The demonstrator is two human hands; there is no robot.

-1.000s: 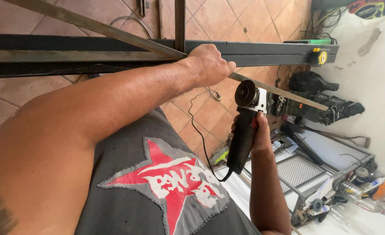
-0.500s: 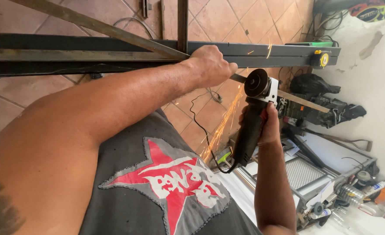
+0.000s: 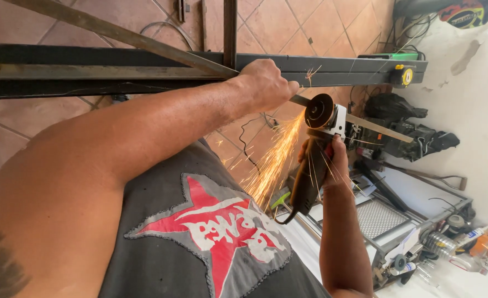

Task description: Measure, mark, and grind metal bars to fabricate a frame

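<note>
Sparks are now thrown in a far thicker orange spray than half a second ago, and the grinder [image 3: 316, 152] has been shifted slightly along the flat metal strip [image 3: 373, 126], its disc seen pressed against the strip's edge just right of the left hand [image 3: 266, 84].

The cut appears to be under way rather than finished: the strip is still seen in one piece, running on past the disc toward the right, so the rest of its width is judged yet to be parted. How deep the disc has bitten cannot be told, since the contact point is hidden by the guard and the glare of sparks.

The strip is gripped by the left hand, fingers curled tight around it where it crosses the dark steel frame [image 3: 117, 72]. The grinder's dark body is clasped by the right hand [image 3: 332, 160], fingers wrapped closed around the handle, with the disc held above that hand and touching the strip. A cord [image 3: 249, 132] is seen trailing over the tiled floor [image 3: 28, 116] below, and a yellow tape measure [image 3: 403, 76] is hung at the frame's far end.
</note>
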